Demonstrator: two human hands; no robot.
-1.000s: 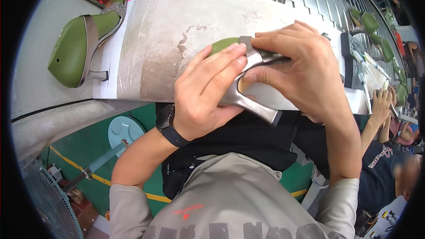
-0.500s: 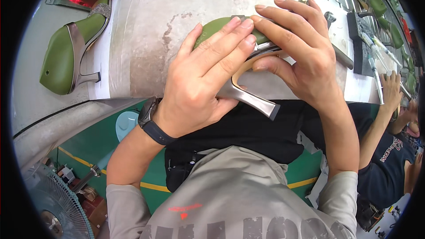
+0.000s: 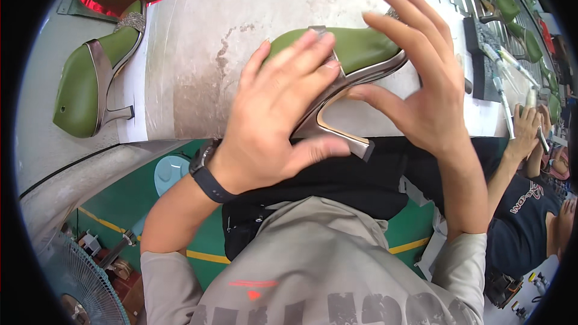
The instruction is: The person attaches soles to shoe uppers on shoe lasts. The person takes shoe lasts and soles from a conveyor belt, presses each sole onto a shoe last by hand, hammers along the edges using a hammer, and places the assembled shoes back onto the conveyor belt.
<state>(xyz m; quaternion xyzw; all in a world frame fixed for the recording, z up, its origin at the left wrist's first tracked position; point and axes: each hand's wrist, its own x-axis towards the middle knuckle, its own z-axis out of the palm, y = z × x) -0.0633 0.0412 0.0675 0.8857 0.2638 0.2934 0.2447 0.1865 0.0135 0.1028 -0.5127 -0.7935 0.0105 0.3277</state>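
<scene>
Our left hand (image 3: 268,114) lies across a green shoe (image 3: 364,48), its fingers over the upper and its thumb stretched out along the heel (image 3: 361,147); we cannot tell whether it grips. Our right hand (image 3: 435,96) is spread at the shoe's other end, thumb and fingers well apart, the thumb near the sole. The shoe is at the near edge of the pale table (image 3: 198,42), heel pointing toward us, with another green shoe (image 3: 77,93) over to our left
</scene>
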